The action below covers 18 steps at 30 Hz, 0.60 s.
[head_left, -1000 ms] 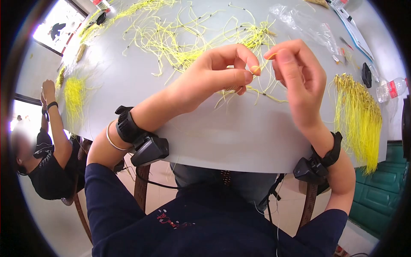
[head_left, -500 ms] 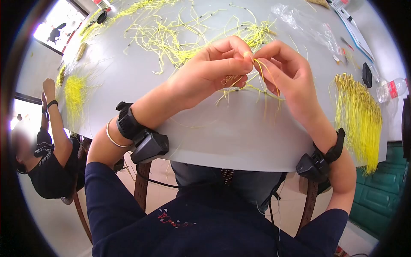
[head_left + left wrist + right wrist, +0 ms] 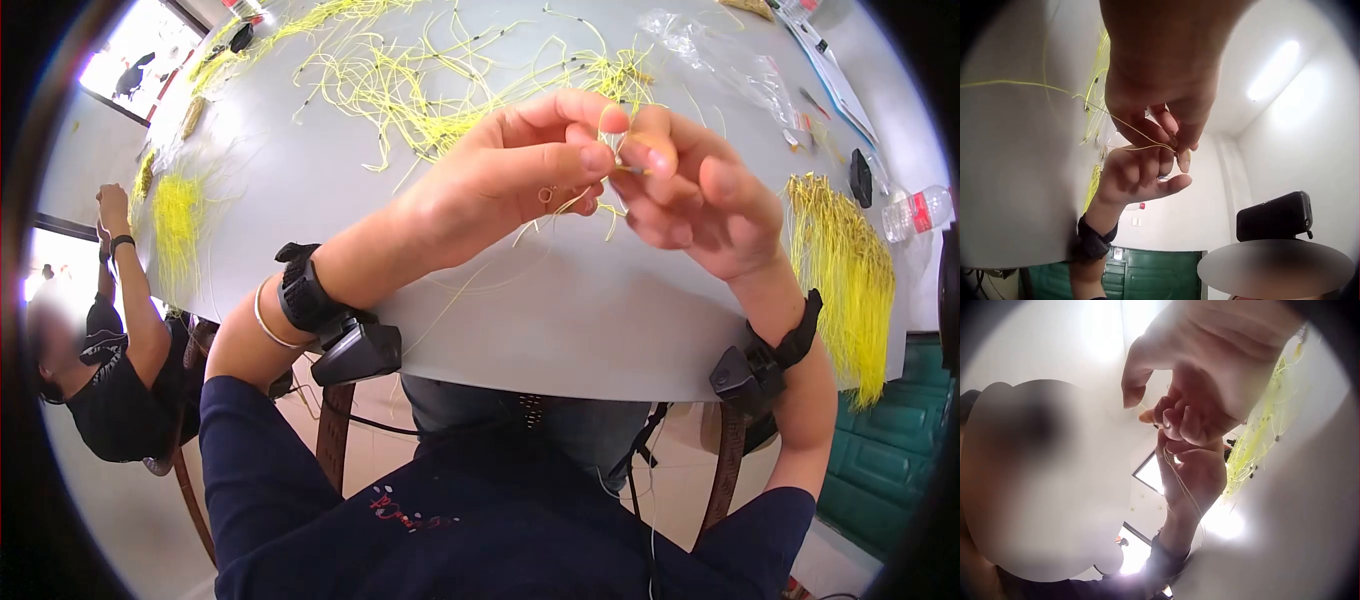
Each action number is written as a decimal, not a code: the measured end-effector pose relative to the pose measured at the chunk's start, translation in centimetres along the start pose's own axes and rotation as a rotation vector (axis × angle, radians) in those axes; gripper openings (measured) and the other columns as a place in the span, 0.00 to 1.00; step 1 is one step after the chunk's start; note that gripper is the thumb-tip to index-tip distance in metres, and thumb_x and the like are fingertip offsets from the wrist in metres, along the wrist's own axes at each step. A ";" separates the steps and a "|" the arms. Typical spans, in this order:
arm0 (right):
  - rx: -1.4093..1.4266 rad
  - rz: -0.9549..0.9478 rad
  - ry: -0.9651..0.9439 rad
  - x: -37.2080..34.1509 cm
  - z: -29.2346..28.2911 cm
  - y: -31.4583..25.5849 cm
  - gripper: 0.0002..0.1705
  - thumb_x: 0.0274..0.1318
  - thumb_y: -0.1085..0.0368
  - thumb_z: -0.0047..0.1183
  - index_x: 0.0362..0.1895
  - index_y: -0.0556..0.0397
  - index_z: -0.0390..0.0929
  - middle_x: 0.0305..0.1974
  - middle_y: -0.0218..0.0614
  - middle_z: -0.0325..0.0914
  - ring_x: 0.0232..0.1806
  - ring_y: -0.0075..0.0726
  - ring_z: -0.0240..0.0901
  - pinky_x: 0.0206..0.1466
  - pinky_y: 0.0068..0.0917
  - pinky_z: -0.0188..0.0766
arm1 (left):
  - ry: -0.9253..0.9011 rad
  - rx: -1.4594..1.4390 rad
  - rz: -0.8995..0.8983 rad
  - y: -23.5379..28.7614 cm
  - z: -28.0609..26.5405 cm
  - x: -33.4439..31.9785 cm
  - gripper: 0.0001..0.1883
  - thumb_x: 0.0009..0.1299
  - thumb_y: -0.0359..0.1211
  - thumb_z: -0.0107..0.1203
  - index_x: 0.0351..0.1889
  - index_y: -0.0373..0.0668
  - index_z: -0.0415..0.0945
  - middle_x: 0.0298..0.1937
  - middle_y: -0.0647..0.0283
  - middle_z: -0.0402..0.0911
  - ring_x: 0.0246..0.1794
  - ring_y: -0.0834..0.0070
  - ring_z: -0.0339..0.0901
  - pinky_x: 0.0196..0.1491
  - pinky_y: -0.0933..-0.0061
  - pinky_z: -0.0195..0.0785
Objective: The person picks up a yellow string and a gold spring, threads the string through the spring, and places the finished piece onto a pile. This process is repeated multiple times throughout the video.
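So the left hand (image 3: 510, 170) has a yellow cord (image 3: 1004, 82) pinched between thumb and index fingertip, above the grey table (image 3: 560, 320). 2 thin strands run from the pinch in the left wrist view. The right hand (image 3: 715, 195) is right up against it, fingers curled and thumb lifted away from them; can't tell if it's got hold of the cord too. Room-wise, plain grey tabletop stretches from under the hands to the near edge, which curves past beneath both forearms. The far side is tighter: a yellow tangle (image 3: 445, 125) with dark knots sits just beyond the fingers. A thick yellow bundle (image 3: 850, 280) hangs over the edge on the right, another bunch (image 3: 177, 225) lies well off to the left.

Hard to make out: the fingers cover the cord's end, and a small gold ring (image 3: 546, 196) at the left hand is mostly hidden. The table's far edge is cut off.

Otherwise, a crinkled clear bag (image 3: 720, 60) lies far right, a red-labelled bottle (image 3: 915, 213) lies further right, there's a green panel (image 3: 880, 450) near right, and 1 other person (image 3: 120, 390) sits at the left.
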State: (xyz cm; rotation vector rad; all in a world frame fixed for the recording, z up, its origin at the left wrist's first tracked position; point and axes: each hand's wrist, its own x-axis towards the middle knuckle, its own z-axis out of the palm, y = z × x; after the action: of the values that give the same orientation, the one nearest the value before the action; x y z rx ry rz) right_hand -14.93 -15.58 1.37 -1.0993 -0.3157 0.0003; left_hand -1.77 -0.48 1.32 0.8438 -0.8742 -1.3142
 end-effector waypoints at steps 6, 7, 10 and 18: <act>-0.021 0.081 -0.007 0.0 -0.4 -0.7 0.18 0.55 0.48 0.46 0.25 0.47 0.63 0.15 0.19 0.51 0.16 0.17 0.51 0.18 0.15 0.45 | -0.024 -0.028 0.018 -0.5 -0.4 0.0 0.08 0.66 0.35 0.53 0.42 0.52 0.69 0.33 0.78 0.68 0.35 0.89 0.66 0.40 0.83 0.61; -0.108 0.164 -0.049 0.0 -0.4 -0.8 0.21 0.55 0.46 0.47 0.21 0.43 0.59 0.14 0.18 0.51 0.15 0.17 0.50 0.16 0.15 0.45 | -0.036 -0.050 0.037 -0.8 -0.8 0.0 0.07 0.66 0.35 0.52 0.42 0.52 0.69 0.33 0.78 0.67 0.35 0.89 0.65 0.40 0.83 0.61; -0.071 0.158 -0.070 -0.1 -0.4 -0.5 0.19 0.57 0.50 0.43 0.21 0.48 0.63 0.14 0.19 0.48 0.18 0.19 0.51 0.19 0.16 0.45 | 0.027 -0.081 0.014 -0.4 -0.3 0.0 0.05 0.67 0.34 0.51 0.38 0.52 0.67 0.33 0.78 0.65 0.36 0.89 0.64 0.39 0.84 0.60; 0.151 -0.184 -0.017 -0.1 -1.4 -1.7 0.14 0.64 0.56 0.33 0.32 0.48 0.67 0.20 0.23 0.56 0.25 0.22 0.55 0.23 0.17 0.51 | 0.137 -0.100 0.037 -0.6 -1.0 0.5 0.03 0.67 0.33 0.49 0.37 0.53 0.67 0.31 0.79 0.66 0.35 0.90 0.65 0.35 0.87 0.57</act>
State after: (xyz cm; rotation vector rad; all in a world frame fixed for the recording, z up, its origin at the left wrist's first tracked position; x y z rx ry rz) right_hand -14.92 -17.59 2.29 -0.9182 -0.4247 -0.1279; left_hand -1.14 -1.04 0.36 0.8254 -0.7079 -1.2421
